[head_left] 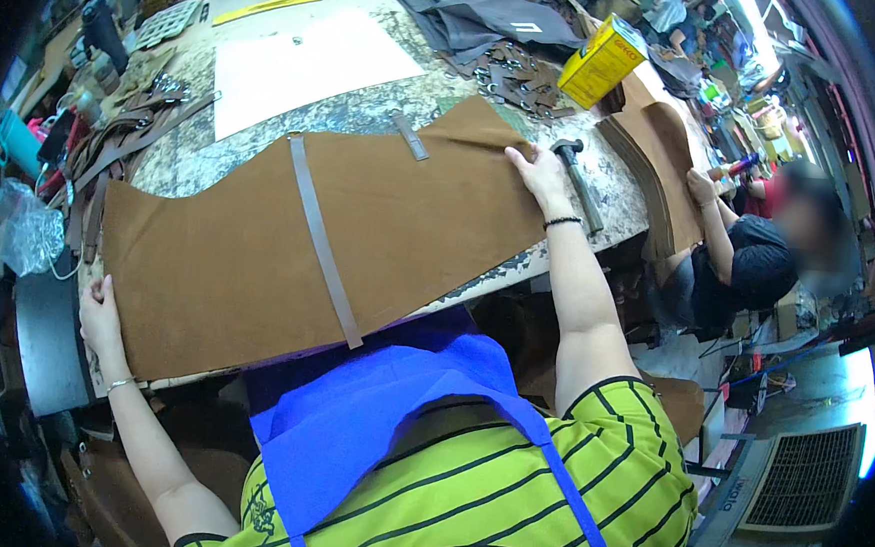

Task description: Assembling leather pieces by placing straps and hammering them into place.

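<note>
The person wears a bright green shirt (504, 498) with thin black stripes, a blue apron (369, 410) over it, and a thin bracelet on each wrist.

Matt brown suede sheet (258, 253), marbled worktop (398, 101)

A big brown leather piece (258, 253) lies spread flat across the worktable (194, 153), a grey strap (322, 236) running over it from top to bottom. The left hand (101, 315) presses on its near left edge, and the right hand (541, 172) lies flat on its far right corner. A hammer (579, 177) rests just beside that hand. Farther back sit a white sheet (310, 65) and a yellow box (601, 60). Another person (749, 253) works at the table's right end.
</note>
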The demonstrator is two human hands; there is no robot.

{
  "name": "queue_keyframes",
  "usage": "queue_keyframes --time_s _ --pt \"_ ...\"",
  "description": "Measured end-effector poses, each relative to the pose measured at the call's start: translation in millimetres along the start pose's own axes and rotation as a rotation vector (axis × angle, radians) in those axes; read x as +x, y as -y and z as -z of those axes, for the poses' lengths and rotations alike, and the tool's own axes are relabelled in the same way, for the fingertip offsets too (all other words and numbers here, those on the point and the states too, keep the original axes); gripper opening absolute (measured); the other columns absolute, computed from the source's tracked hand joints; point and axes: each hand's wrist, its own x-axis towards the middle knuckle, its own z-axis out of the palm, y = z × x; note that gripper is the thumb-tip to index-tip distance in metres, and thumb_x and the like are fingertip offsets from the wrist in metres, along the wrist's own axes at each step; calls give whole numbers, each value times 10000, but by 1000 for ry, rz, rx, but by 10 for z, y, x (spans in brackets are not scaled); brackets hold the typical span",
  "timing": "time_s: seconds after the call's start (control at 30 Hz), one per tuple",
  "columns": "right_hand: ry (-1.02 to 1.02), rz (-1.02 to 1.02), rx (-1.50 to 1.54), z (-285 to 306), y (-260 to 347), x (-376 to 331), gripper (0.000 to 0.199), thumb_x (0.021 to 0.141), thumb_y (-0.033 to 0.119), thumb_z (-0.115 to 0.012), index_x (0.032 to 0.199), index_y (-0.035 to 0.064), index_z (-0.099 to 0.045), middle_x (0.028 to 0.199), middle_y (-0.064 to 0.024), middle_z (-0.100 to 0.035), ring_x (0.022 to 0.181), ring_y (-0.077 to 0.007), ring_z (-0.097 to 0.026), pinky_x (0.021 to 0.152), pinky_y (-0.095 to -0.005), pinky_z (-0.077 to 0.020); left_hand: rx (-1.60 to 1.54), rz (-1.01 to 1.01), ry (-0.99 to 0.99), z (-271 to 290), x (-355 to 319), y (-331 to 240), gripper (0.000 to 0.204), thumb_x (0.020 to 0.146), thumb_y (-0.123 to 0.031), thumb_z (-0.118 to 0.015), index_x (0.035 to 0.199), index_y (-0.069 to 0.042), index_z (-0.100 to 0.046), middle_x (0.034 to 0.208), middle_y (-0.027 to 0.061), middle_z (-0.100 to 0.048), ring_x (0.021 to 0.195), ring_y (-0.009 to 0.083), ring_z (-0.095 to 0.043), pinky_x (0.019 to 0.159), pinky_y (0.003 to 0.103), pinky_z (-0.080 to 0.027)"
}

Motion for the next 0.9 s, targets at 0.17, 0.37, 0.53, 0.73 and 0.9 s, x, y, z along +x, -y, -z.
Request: queue_keyframes --time_s 0.17,0.37,0.53,0.73,0.9 --pt "29 -60 190 1 204 61 416 805 398 -655 993 30 -607 911 -147 -666 860 -275 -635 781 -372 -478 -224 -143 -132 -524 354 600 314 944 -345 -450 1032 -65 -561 956 167 -624 875 347 -594 748 425 -453" --pt "-94 112 633 -377 -73 394 287 833 237 -659 1008 29 -564 900 -107 -668 825 -171 -622 734 -296 -476 -321 -120 -213 -338 622 258 300 982 -328 -343 1041 -56 -456 988 213 -597 917 409 -565 744 464 -432" --pt "112 -22 225 -205 302 429 350 833 359 -629 968 36 -636 963 -138 -670 893 -255 -640 789 -348 -482 -261 -21 -108 -518 708 444 388 949 -415 -403 1083 -69 -518 1042 175 -618 957 376 -581 779 435 -451" --pt "-222 324 186 -190 556 389 222 849 319 -591 992 159 -646 907 -118 -668 832 -333 -637 714 -411 -502 -213 -73 -144 -335 478 331 460 902 -482 -470 1154 -110 -567 1116 128 -624 1045 331 -576 841 395 -458" --pt "-166 319 91 -195 401 361 401 822 298 -631 1164 107 -545 1004 -151 -641 922 -326 -612 784 -408 -482 -319 -99 -226 -323 463 238 385 890 -394 -536 1127 -92 -569 1072 139 -632 996 310 -598 819 392 -470"
